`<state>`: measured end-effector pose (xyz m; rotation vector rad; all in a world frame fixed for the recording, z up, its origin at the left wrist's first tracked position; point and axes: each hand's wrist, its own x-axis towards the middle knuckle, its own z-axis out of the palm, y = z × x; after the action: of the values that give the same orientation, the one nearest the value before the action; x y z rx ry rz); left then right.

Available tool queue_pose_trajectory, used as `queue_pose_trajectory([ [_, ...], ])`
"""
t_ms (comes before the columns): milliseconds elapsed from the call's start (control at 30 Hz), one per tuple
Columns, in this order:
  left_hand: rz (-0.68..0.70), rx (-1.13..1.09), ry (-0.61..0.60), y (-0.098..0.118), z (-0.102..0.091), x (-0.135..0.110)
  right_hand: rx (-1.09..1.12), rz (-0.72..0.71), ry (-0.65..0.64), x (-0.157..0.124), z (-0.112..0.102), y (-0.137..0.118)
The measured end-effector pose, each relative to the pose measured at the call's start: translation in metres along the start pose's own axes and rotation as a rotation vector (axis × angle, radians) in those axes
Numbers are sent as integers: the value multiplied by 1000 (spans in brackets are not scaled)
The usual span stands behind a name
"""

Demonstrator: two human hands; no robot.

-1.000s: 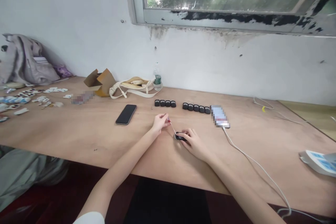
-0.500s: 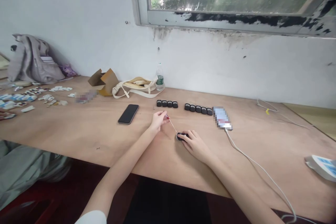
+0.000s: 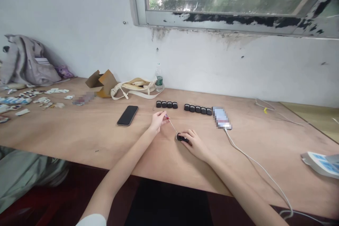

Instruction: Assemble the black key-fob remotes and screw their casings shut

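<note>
My left hand (image 3: 157,121) pinches the red handle of a thin screwdriver (image 3: 171,124), whose tip slants down to a small black device (image 3: 181,137) lying on the wooden table (image 3: 79,134). My right hand (image 3: 195,143) rests on that device, fingers curled over it, holding it against the tabletop. Beyond my hands stand two rows of similar small black devices, one row (image 3: 166,104) on the left and another row (image 3: 198,109) on the right.
A black phone (image 3: 128,115) lies left of my hands. A second phone (image 3: 221,117) with a white cable (image 3: 254,164) lies to the right. A cream bag (image 3: 134,87), a water bottle (image 3: 159,78), a cardboard box (image 3: 102,81) and scattered small packets (image 3: 29,97) sit further back and left.
My left hand has lifted the screwdriver handle slightly up and left; its tip stays at the black device. My right hand keeps its hold. The view shifted a little.
</note>
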<state>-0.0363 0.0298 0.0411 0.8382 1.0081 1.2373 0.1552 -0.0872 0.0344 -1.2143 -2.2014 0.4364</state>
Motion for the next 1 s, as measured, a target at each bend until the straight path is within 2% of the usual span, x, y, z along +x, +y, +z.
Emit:
queue_pose_trajectory([
  [133, 15, 6, -7, 1, 2, -3, 33, 12, 2, 0, 1, 0],
  [267, 71, 37, -35, 0, 6, -4, 47, 87, 25, -1, 5, 4],
  [333, 151, 52, -56, 0, 9, -7, 46, 132, 59, -1, 9, 7],
  [433, 342, 95, -93, 5, 13, -19, 35, 176, 122, -2, 13, 13],
  [533, 497, 209, -184, 10, 18, -35, 24, 198, 153, -2, 15, 16],
  [733, 544, 343, -315, 0, 21, -46, 6, 191, 169, -2, 17, 17],
  [1000, 637, 415, -323, -11, 20, -45, -31, 175, 157, -1, 18, 19],
])
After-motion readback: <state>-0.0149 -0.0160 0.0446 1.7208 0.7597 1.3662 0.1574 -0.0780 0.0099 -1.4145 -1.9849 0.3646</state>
